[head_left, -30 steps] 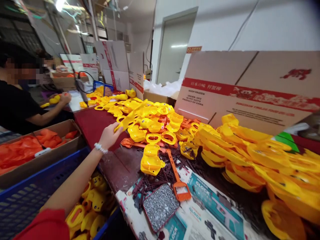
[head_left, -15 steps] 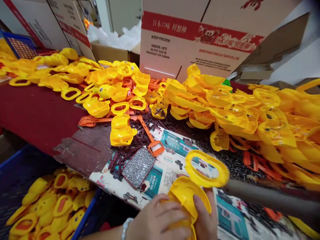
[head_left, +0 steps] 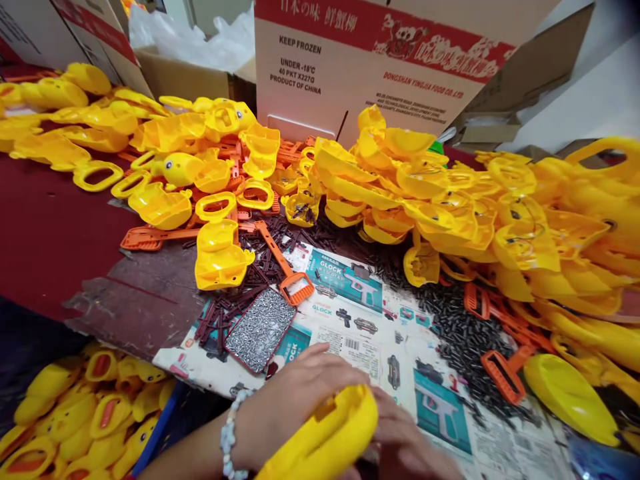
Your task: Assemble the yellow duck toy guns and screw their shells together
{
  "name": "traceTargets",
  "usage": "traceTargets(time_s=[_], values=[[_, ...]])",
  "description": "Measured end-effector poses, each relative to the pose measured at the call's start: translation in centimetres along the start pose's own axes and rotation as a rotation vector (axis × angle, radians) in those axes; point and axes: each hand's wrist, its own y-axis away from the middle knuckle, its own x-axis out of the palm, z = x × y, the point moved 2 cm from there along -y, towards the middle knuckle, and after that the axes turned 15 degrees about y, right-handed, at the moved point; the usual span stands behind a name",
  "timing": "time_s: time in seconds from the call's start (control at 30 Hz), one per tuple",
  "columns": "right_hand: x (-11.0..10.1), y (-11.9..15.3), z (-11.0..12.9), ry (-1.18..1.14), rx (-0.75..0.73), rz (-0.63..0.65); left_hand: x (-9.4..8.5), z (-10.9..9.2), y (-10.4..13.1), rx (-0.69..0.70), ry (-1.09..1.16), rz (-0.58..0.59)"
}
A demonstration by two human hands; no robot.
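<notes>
At the near left, yellow ducks [head_left: 75,413] lie in a blue basket [head_left: 161,427], beside the red tabletop [head_left: 37,213]. Farther right, on the table, there is a tray [head_left: 261,330] filled with small silver pieces, and an orange part [head_left: 277,257] lies just beyond it. At the near middle, the left hand [head_left: 305,400] has its fingers bent along the far side of a yellow piece [head_left: 325,437]; it seems to pinch this piece, though the thumb is not clearly shown. The yellow piece is tilted, with its slot upward, above the near table edge. Right of it, the right hand [head_left: 405,440] is blurred, and one cannot tell whether it grips or lies loose. The step in hand is, by judgement, handling this piece between two hands; the next move calls for a steady left hold and a free right hand. Farther right lie black pegs [head_left: 463,327] and stacked yellow shells [head_left: 435,193].
</notes>
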Motion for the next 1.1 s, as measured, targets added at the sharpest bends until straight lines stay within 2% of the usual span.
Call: traceTargets(time_s=[0.1,0.17,0.3,0.37,0.43,0.5,0.57,0.63,0.7,0.8,0.87,1.0,1.1], values=[[-1.6,-6.0,-1.3,0.170,-0.161,-0.045,-0.5,-0.6,-0.1,0.043,-0.023,0.034],[-0.6,-11.0,-3.1,0.297,-0.194,0.051,0.1,-0.4,0.1,0.083,-0.211,0.095],[5.3,-19.9,-6.8,0.520,-0.304,0.252,1.9,1.6,0.9,0.099,-0.479,0.232],[8.3,-22.8,-7.9,0.615,-0.320,0.315,1.9,2.1,1.3,0.051,-0.493,0.320],[10.1,-24.3,-8.3,0.689,-0.317,0.341,1.4,1.9,1.6,-0.004,-0.432,0.442],[10.3,-24.5,-8.1,0.732,-0.317,0.331,0.5,1.2,1.6,-0.045,-0.340,0.546],[9.2,-23.5,-7.1,0.739,-0.325,0.288,-0.1,0.8,1.5,-0.069,-0.262,0.573],[7.2,-21.4,-5.5,0.709,-0.343,0.244,0.1,0.8,1.4,-0.096,-0.222,0.511],[5.3,-18.4,-3.5,0.652,-0.370,0.259,1.2,1.1,1.3,-0.133,-0.226,0.404],[3.5,-13.6,-1.0,0.586,-0.394,0.388,3.3,1.7,1.4,-0.177,-0.279,0.231],[3.0,-11.1,-0.2,0.554,-0.354,0.460,4.2,1.9,1.5,-0.180,-0.294,0.149],[2.9,-9.1,-0.1,0.525,-0.256,0.487,4.7,1.9,1.5,-0.169,-0.287,0.086],[2.9,-8.8,-0.2,0.526,-0.287,0.537,4.9,1.8,1.5,-0.194,-0.301,0.062]])
